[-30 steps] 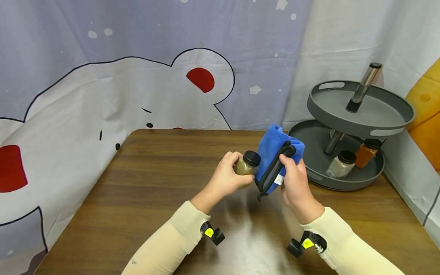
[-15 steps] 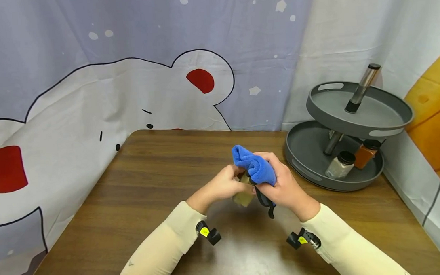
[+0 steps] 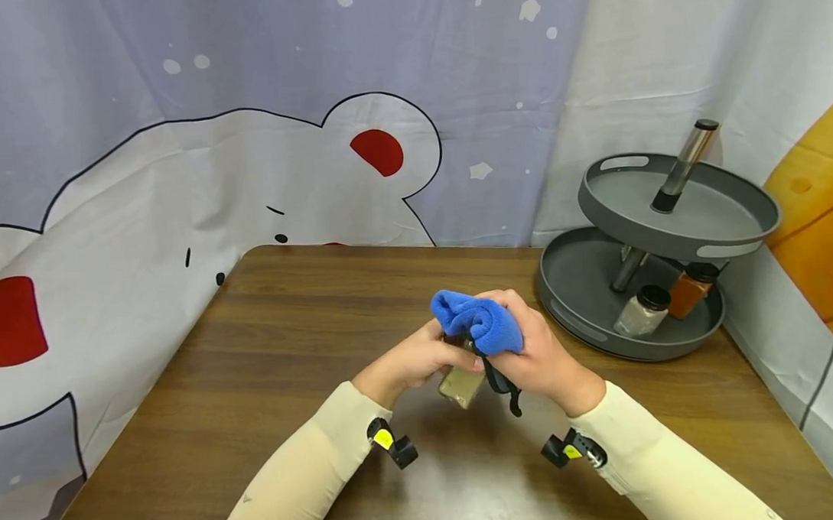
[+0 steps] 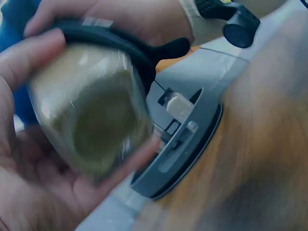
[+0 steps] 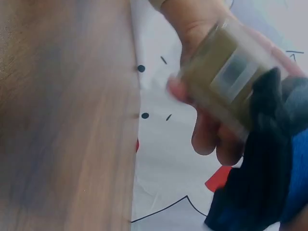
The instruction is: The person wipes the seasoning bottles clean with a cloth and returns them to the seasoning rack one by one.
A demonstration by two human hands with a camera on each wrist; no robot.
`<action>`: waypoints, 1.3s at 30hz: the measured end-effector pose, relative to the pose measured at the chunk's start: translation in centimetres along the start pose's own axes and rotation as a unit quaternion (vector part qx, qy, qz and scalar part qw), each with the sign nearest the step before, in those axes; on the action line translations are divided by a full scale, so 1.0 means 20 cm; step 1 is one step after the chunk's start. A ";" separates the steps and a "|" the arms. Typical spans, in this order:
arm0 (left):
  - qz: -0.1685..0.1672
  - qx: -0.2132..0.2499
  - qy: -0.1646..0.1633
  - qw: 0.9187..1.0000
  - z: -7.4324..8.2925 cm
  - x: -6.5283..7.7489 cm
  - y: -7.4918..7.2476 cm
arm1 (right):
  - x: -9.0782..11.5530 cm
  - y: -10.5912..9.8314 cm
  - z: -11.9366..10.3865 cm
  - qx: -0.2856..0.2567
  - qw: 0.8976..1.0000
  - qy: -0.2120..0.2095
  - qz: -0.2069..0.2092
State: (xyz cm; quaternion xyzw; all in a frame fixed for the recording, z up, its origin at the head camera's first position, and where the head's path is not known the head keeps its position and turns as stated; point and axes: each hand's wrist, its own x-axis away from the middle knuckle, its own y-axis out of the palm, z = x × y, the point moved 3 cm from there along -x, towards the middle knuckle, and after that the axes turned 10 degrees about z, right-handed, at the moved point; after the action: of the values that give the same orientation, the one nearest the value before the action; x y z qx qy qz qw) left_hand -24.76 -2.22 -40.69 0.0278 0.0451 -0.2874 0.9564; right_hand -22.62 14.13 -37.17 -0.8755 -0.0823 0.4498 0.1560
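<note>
My left hand (image 3: 420,357) grips a clear spice jar (image 3: 461,387) of tan-green powder, fingers round its sides and its base pointing toward me. In my right hand (image 3: 545,356) is a bunched blue cloth (image 3: 484,325) with black trim, pressed over the jar's lid end, so the lid is hidden. The left wrist view looks at the base of the jar (image 4: 98,108), with the black trim (image 4: 106,36) against its top. In the right wrist view a pale label shows on the jar (image 5: 221,72), and the cloth's black edging (image 5: 260,168) is blurred.
A grey two-tier round tray (image 3: 577,323) stands at the table's right. Its lower tier holds a jar of white contents (image 3: 642,315) and a jar of orange-red powder (image 3: 690,290), both black-lidded. A patterned curtain (image 3: 262,173) hangs behind the wooden table (image 3: 287,310).
The right hand has brought the cloth left and down onto the jar's lid, bunching it. The jar has tipped, its base turning toward me. Over the last half second both hands moved slightly.
</note>
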 end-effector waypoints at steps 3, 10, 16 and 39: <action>0.095 -0.193 0.041 0.976 0.03 -0.01 0.00 | -0.01 0.01 0.01 0.084 0.992 0.094 0.008; 0.180 -0.417 0.077 0.888 0.01 -0.02 -0.03 | 0.01 -0.05 0.11 0.016 0.942 0.335 0.020; 0.192 -0.388 0.057 0.900 -0.03 -0.02 -0.11 | 0.12 -0.24 0.22 -0.277 0.819 0.486 0.128; 0.240 -0.301 0.005 0.923 -0.04 0.03 -0.32 | 0.41 -0.68 0.07 0.344 0.915 0.165 -0.131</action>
State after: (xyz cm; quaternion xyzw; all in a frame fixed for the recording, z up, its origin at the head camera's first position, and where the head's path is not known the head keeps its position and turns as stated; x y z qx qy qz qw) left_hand -27.85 -7.86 -41.68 -0.2500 0.1267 -0.0218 0.9597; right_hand -19.01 29.46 -39.49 -0.8107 -0.0094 0.2748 0.5169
